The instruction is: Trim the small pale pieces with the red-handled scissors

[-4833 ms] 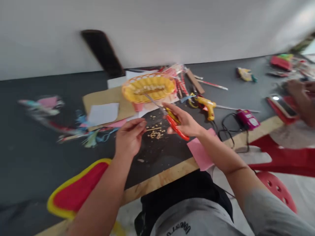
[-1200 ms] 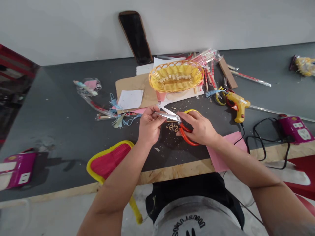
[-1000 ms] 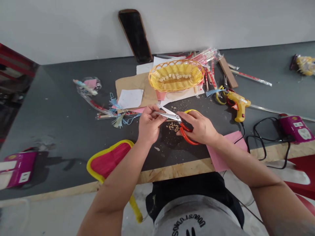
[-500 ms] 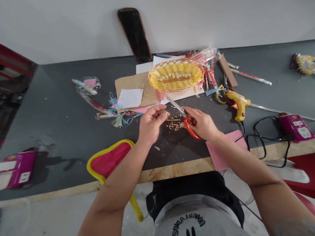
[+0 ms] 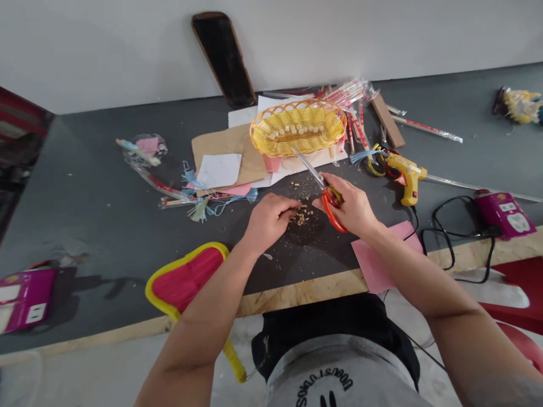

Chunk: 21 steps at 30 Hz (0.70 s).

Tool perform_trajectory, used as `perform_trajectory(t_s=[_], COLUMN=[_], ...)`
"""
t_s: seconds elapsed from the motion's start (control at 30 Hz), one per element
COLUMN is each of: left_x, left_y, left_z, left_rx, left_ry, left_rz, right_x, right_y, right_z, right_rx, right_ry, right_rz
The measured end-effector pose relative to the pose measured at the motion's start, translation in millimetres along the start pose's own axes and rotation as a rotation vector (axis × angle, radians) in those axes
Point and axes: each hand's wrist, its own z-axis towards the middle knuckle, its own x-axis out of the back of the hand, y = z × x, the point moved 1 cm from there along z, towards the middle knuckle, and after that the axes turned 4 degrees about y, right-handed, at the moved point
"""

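My right hand [image 5: 350, 204] is wrapped round the red handles of a pair of scissors [image 5: 313, 169], whose blades point up and left toward the yellow woven basket [image 5: 254, 133]. My left hand [image 5: 271, 219] is lowered to the tabletop with its fingertips pinched together at the left edge of a small pile of cut wooden bits [image 5: 302, 217]. What sits between those fingertips is too small to make out. Several pale pieces [image 5: 297, 132] lie in a row inside the basket.
A yellow glue gun [image 5: 407, 175] with a black cord lies to the right, near a purple power socket [image 5: 507, 215]. A red fan-like piece with yellow trim [image 5: 186, 277] overhangs the front edge. Brown card [image 5: 220, 144], blue tassels [image 5: 199, 198] and a leaning phone [image 5: 224, 59] are behind.
My left hand has moved down from above the table to the pile of wooden bits. The scissors in my right hand have stayed near the same place, with their blades looking more parted.
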Motion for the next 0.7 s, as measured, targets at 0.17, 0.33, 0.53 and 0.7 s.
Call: perform_trajectory(t_s=[0.17,0.33,0.53,0.7], left_x=[5.3,5.7,8.1,13.5], left_y=[-11,-22,-10,-2], left_z=[3,3,3,4], left_rx=[0.015,0.037,-0.023,-0.05], left_ry=[0.098,0.095,-0.026,0.057], left_rz=[0.06,0.12,0.434,0.417], right_x=[5,10,9,7], right_y=[-1,-1,-1,-1], right_z=[2,5,6,5], right_rx=[-0.05,-0.095,-0.1,-0.092], right_ry=[0.033,0.091,0.07,0.075], right_rz=[0.018,0.069,0.103,0.127])
